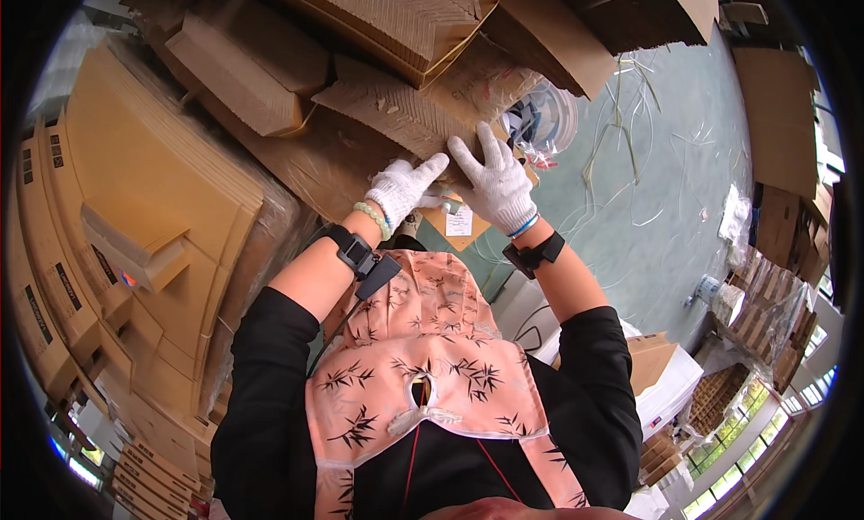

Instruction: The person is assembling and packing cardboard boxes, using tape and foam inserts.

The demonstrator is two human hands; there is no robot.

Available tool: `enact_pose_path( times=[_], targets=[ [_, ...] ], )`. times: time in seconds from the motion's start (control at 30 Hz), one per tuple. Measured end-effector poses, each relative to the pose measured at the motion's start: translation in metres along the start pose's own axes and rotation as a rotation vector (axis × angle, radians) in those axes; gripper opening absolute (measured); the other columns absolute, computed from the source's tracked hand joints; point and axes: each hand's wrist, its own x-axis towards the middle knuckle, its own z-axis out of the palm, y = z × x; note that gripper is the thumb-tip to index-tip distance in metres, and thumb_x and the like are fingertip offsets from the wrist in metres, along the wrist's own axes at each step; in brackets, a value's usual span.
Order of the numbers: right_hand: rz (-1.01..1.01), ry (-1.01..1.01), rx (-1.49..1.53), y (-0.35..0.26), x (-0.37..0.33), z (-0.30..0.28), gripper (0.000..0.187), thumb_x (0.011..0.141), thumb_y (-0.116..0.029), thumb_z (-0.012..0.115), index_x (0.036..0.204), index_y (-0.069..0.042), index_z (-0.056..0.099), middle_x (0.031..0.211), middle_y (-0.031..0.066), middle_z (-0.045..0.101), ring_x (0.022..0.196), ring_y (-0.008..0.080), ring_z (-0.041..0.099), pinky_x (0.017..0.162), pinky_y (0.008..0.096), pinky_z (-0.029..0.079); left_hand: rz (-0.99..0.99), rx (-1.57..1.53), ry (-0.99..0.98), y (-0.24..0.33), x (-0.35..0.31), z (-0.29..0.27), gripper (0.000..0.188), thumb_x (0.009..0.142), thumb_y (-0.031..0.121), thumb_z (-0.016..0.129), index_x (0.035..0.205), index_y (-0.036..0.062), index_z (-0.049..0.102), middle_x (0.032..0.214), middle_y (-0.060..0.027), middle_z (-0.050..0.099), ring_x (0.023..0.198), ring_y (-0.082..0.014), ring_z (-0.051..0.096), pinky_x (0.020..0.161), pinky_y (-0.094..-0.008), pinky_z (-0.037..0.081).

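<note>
My left hand, in a white knit glove, is at the near edge of a bundle of cardboard pieces with ridged, layered edges. One of its fingers stretches to the right; the others are partly hidden, and nothing shows in its grasp. Just to the right, my right hand, gloved alike, has its fingers spread, with two fingertips against or just over the cardboard's right end. Below and between the hands lies a brown card with a white printed label.
More folded cardboard bundles are heaped ahead. Tall stacks of flat cardboard stand at the left. A clear round tub sits beyond my right hand. Loose straps litter the green floor. Wrapped cardboard stands at the right.
</note>
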Motion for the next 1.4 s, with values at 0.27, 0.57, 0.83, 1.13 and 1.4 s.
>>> enact_pose_path(
  times=[0.27,0.57,0.83,1.13,1.4],
  targets=[
    [-0.024,-0.017,0.029,-0.009,0.007,-0.005,0.076,0.063,-0.031,0.078,0.133,-0.022,0.049,0.122,0.0234,0.046,0.098,0.0361,0.057,0.083,0.0450,0.049,0.039,-0.178,0.027,0.007,0.006,-0.012,0.057,0.087,0.042,0.064,0.112,-0.0078,0.050,0.101,-0.0216,0.062,0.090,-0.0310,0.066,0.073,-0.0369,0.060],
    [0.003,-0.135,0.043,-0.014,0.009,-0.006,0.079,0.063,-0.031,0.079,0.134,-0.019,0.048,0.136,0.0285,0.038,0.108,0.0402,0.054,0.087,0.0461,0.049,0.038,-0.155,-0.026,-0.003,0.001,-0.003,0.072,0.085,0.046,0.065,0.127,-0.0057,0.039,0.118,-0.0190,0.052,0.093,-0.0288,0.065,0.071,-0.0349,0.061],
    [0.007,-0.032,-0.001,-0.027,-0.002,-0.006,0.068,0.067,-0.027,0.076,0.130,-0.017,0.051,0.126,0.0259,0.043,0.106,0.0426,0.051,0.088,0.0464,0.047,0.002,-0.080,-0.002,-0.008,-0.002,-0.002,0.070,0.087,0.035,0.067,0.140,0.0128,0.029,0.124,-0.0126,0.049,0.085,-0.0256,0.064,0.065,-0.0341,0.060],
    [0.033,-0.128,-0.049,-0.026,0.016,-0.014,0.068,0.066,-0.029,0.073,0.129,-0.018,0.050,0.107,0.0142,0.048,0.095,0.0282,0.055,0.068,0.0389,0.049,0.038,-0.110,0.051,0.003,-0.010,0.003,0.058,0.085,0.037,0.068,0.131,0.0107,0.042,0.118,-0.0116,0.056,0.096,-0.0251,0.061,0.078,-0.0370,0.056],
    [0.031,0.063,-0.026,-0.023,-0.006,0.000,0.068,0.065,-0.025,0.075,0.129,-0.018,0.052,0.115,0.0190,0.048,0.092,0.0335,0.057,0.074,0.0417,0.049,0.198,0.601,0.219,-0.005,0.001,-0.001,0.069,0.083,0.058,0.056,0.124,0.0032,0.052,0.122,-0.0182,0.060,0.113,-0.0348,0.056,0.094,-0.0396,0.045]
  ],
)
